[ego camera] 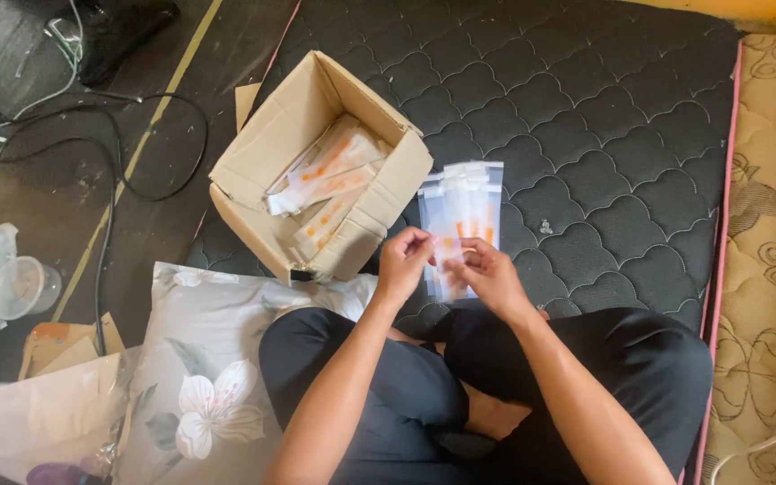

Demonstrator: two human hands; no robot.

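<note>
Dark quilted mattress (586,117) carries an open brown cardboard box (316,171) near its left edge, partly filled with packets. Just right of it, a fanned stack of clear flat plastic packets with orange marks (462,211) is pinched by the left hand (403,262) and the right hand (487,274). Slippery sleeves, loosely gripped, could probably slide apart and scatter.

Clear packets (462,216); more in carton (316,171)

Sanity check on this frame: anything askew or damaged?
Nothing damaged. The cardboard box sits skewed on the mattress, sachets jumbled inside. Both hands, left and right, hold a sachet over a fanned pile.
</note>
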